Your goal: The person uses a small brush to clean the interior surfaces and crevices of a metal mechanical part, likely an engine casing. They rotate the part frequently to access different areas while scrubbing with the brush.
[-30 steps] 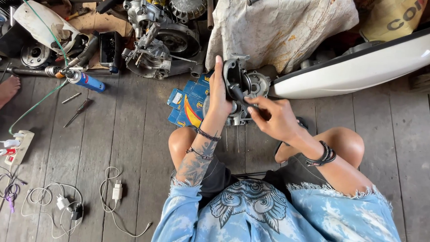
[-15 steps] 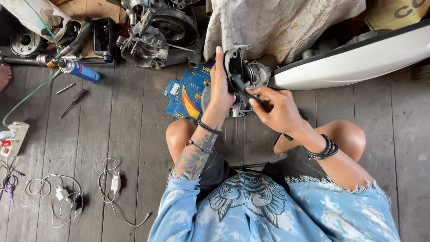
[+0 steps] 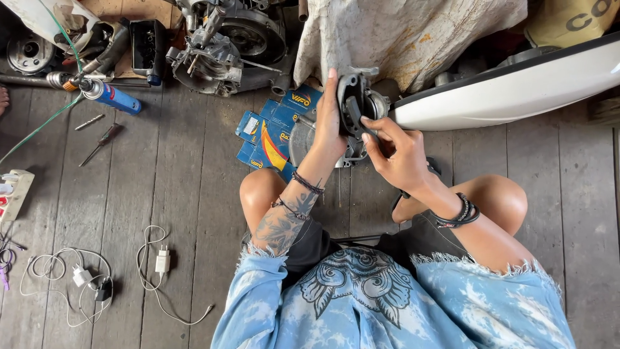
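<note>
I sit cross-legged on a grey plank floor. My left hand (image 3: 330, 126) grips the left side of a grey metal engine part (image 3: 354, 103) and holds it upright in front of me. My right hand (image 3: 395, 152) has its fingertips on a dark flat piece (image 3: 354, 111) lying against the face of that part. A round metal disc (image 3: 301, 139) shows behind my left wrist. Both wrists wear bracelets.
Blue and yellow cartons (image 3: 271, 132) lie beyond my left knee. A bare engine block (image 3: 223, 42), a blue spray can (image 3: 115, 97), a screwdriver (image 3: 100, 143) and a drill bit lie at far left. White chargers with cables (image 3: 158, 262) sit near left. A white body panel (image 3: 516, 90) and stained cloth (image 3: 413, 35) are ahead.
My hands and the engine part stay together; the part has been raised slightly and my right fingers have shifted on the dark piece. The view has drifted a little.
</note>
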